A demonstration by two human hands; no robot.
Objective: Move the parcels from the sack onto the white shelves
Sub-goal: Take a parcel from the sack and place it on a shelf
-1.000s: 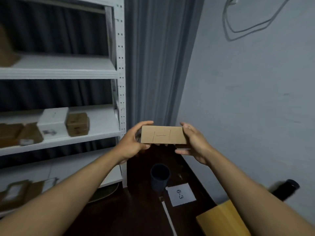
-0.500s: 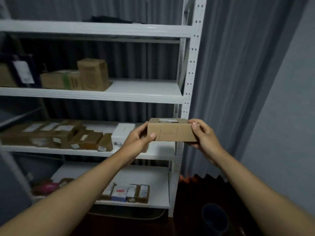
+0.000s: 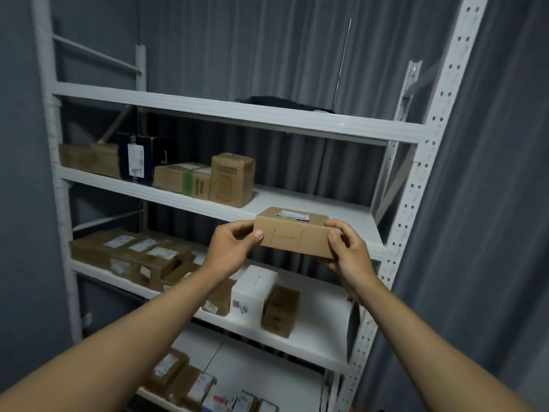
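I hold a small brown cardboard parcel (image 3: 294, 234) with a white label on top and pen marks on its front, between both hands. My left hand (image 3: 233, 246) grips its left end and my right hand (image 3: 347, 251) grips its right end. The parcel hovers in front of the white shelves (image 3: 237, 114), level with the front edge of the second board (image 3: 166, 194), over that board's bare right part. The sack is out of view.
Brown boxes and a dark box (image 3: 138, 159) stand on the left of the second board. The third board carries flat labelled parcels (image 3: 139, 254), a white box (image 3: 252, 288) and a small brown box (image 3: 280, 310). More packets lie on the bottom board. Grey curtain hangs behind and right.
My view has swung left and up from the floor and wall to the shelf unit. Both hands have carried the parcel up to the second board's front edge.
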